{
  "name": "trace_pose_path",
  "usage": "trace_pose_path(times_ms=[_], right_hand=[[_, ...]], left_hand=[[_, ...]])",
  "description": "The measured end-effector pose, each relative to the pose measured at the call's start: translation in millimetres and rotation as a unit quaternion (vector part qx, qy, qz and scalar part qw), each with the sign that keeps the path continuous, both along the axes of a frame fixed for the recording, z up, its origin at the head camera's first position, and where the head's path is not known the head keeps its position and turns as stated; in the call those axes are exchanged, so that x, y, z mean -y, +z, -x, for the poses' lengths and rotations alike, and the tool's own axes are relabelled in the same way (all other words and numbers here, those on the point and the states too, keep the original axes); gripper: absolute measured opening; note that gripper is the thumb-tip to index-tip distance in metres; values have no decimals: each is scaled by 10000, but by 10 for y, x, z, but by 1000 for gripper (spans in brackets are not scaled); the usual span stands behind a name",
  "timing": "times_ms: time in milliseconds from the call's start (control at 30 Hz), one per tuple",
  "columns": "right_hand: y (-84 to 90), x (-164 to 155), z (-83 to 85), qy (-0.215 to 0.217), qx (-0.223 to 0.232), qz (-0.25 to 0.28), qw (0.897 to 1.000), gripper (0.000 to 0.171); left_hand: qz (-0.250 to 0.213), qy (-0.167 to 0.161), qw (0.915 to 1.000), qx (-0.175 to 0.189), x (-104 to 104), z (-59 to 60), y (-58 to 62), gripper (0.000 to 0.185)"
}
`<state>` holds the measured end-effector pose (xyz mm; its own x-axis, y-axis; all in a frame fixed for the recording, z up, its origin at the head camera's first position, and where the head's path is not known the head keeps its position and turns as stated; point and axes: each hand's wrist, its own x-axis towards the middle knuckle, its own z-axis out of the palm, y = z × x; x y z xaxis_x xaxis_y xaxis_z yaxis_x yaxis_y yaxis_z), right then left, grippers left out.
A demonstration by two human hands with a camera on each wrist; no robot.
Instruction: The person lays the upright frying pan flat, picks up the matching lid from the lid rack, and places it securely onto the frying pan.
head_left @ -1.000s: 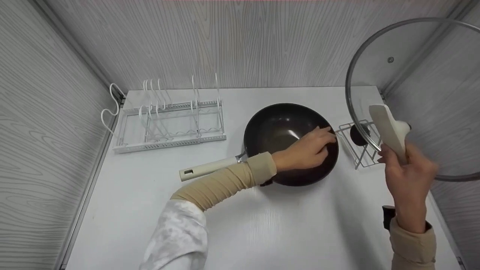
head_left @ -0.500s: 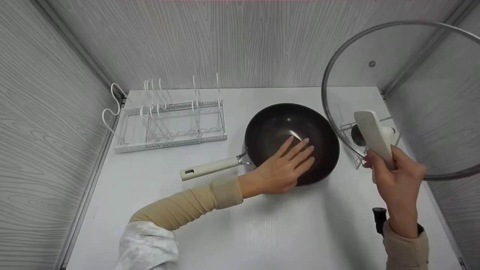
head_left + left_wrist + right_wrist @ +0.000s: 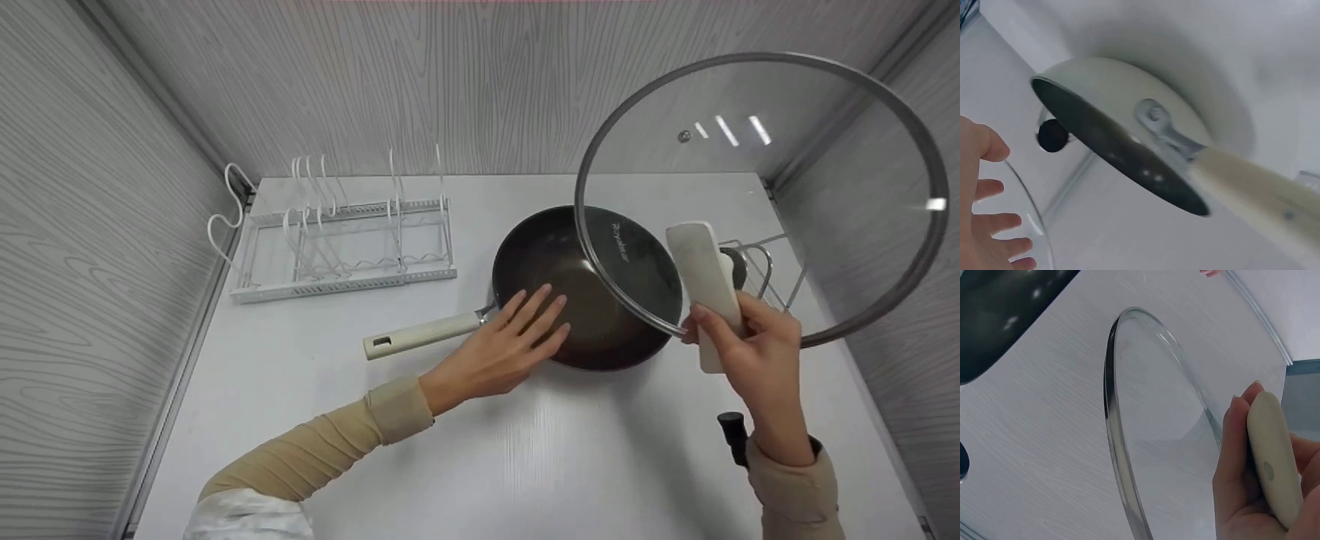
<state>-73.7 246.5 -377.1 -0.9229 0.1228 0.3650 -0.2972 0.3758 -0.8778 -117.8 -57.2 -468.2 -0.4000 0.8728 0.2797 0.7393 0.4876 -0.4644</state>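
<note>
A dark-lined wok (image 3: 592, 337) with a cream handle (image 3: 424, 335) stands on the white table in the head view. My left hand (image 3: 487, 360) is over its near left side, fingers straight and spread. In the left wrist view those fingers (image 3: 999, 222) hold nothing and appear apart from the wok. My right hand (image 3: 765, 352) grips the cream handle (image 3: 697, 255) of a large glass lid (image 3: 825, 172). Raised and tilted, the lid overlaps the wok's right part in the head view. The right wrist view shows fingers wrapped round the lid handle (image 3: 1275, 455).
A white wire rack (image 3: 345, 287) with upright dividers stands at the back left. Behind the lid, a small wire stand (image 3: 799, 281) holds a round dark thing (image 3: 735, 268), seen through the glass. Grey wood-grain panels (image 3: 480, 90) enclose the table.
My left hand has drawn back from the wok's right side toward its near left, its fingers straightening. The right hand has carried the lid leftward, partly across the wok in the head view.
</note>
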Motion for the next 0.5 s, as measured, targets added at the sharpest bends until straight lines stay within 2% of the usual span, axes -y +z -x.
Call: trace_pose_path(times_ms=[100,267,500], right_hand=[[30,43,22,91,394,206,9990,15],[59,100,80,384,1020,676,9917,26],[3,141,207,897,1377,892,9824,32]], left_hand=[[-42,265,9996,119,95,61,-94,57],[-27,673,9972,326,229,135,-247,62],[-221,1088,9923,546,399,123,-451,71]])
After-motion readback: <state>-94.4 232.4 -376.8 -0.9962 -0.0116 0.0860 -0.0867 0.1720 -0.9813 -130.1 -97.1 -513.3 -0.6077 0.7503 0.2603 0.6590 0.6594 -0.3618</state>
